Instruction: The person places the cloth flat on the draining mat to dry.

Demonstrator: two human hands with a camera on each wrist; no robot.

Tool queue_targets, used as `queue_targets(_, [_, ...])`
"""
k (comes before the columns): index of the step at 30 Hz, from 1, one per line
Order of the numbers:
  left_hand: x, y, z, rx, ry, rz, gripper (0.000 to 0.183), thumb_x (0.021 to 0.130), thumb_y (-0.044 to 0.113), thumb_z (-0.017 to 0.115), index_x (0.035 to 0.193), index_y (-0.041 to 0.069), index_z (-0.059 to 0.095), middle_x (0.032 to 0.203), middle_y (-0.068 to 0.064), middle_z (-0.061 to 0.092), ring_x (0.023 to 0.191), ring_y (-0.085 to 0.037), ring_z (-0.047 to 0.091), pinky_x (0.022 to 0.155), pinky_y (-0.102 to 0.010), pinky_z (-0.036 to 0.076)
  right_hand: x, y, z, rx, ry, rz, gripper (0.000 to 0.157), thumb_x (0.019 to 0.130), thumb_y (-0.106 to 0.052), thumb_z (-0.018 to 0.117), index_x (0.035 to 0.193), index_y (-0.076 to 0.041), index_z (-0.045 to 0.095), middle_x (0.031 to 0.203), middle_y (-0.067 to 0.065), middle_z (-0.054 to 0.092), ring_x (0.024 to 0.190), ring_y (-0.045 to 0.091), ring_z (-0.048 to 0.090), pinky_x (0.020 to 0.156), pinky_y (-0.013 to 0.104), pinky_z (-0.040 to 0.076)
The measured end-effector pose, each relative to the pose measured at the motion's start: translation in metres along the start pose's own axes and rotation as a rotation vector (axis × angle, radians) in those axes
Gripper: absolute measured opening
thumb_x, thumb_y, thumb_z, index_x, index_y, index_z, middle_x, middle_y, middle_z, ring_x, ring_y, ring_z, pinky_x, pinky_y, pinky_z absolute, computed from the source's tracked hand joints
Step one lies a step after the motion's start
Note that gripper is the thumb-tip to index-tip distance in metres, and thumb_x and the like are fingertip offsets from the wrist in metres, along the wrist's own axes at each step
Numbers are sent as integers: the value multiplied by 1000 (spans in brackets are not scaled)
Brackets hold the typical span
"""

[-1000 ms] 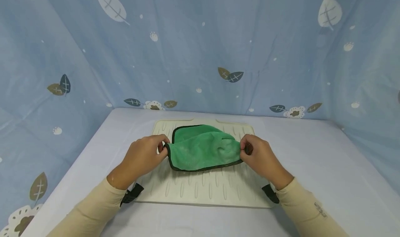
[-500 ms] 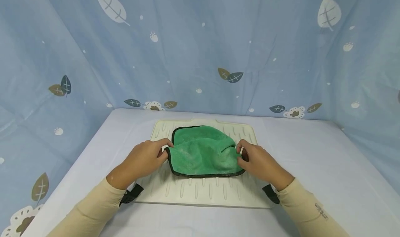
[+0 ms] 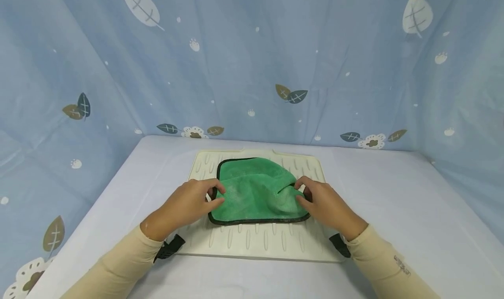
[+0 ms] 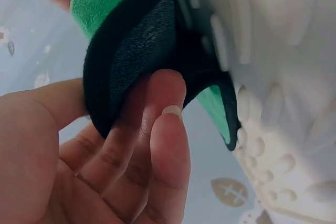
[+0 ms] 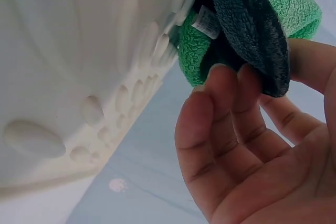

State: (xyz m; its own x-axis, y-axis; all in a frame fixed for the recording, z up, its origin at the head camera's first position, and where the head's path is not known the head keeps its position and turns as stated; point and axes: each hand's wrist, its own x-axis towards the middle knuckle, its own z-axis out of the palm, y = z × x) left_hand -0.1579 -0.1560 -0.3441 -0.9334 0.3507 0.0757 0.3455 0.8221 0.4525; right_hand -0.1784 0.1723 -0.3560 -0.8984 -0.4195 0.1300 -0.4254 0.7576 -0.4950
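A green plush cloth (image 3: 257, 198) with a black border lies folded over, slightly rumpled, on a cream ribbed mat (image 3: 256, 242). My left hand (image 3: 197, 202) is at its left edge; in the left wrist view the dark edge of the cloth (image 4: 131, 40) passes between the fingers. At the right edge, my right hand (image 3: 324, 202) holds the cloth, with several fingers (image 5: 226, 98) curled beneath the dark border. A small white label (image 5: 206, 22) shows on the underside in the right wrist view. Part of the fold is hidden under the upper layer.
The mat lies on a white-covered table (image 3: 378, 194). Behind and at both sides hangs a blue curtain (image 3: 236, 62) with leaf and flower prints. Black straps (image 3: 170, 246) are around both wrists.
The cloth's near edge has come down toward me and now lies lower on the mat. My left hand has shifted right, farther over the cloth; the right hand dropped slightly.
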Motion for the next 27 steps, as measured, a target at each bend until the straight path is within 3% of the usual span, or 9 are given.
queue_targets(3, [-1,-1,-3,4,5,5,12,87,22,60,99,24,65,73,12,57,42,-4,36,41,-22,33,0,0,-2,-3,-12,6,19,86,-13,62,104,-15,56,59,-5,45,47,4,39,45,22,38])
queue_targets(9, [-3,-2,-14,16,-32,-70,16,88,18,53,97,27,63,53,7,43,40,-7,29,39,-23,27,-3,0,-6,-33,-60,14,21,83,-10,62,102,-17,55,58,-6,45,47,4,38,46,21,37])
queue_targets(14, [-6,-6,-18,57,-125,-113,17,84,15,54,92,27,62,51,8,41,43,-8,36,43,-26,32,-8,-2,-9,-44,-170,25,23,82,-6,62,101,-18,55,60,-5,46,49,5,39,47,21,37])
queue_targets(20, [-11,-5,-21,111,-257,-112,15,82,15,58,86,29,62,51,7,44,46,-9,41,45,-28,33,-13,-5,-10,-73,-304,46,26,81,-8,63,101,-21,53,58,-7,46,49,5,40,47,22,36])
queue_targets(24, [-13,-4,-18,125,-331,-110,14,81,15,62,85,28,63,57,6,50,47,-10,45,46,-30,35,-16,-4,-8,-83,-347,14,27,78,-6,61,100,-22,54,57,-8,43,48,4,40,46,23,35])
queue_targets(27, [-14,-4,-15,134,-345,-108,14,80,14,64,85,27,63,60,6,51,47,-11,46,47,-30,37,-16,-4,-6,-102,-366,-10,28,77,-6,61,100,-22,55,57,-9,41,49,4,39,47,23,35])
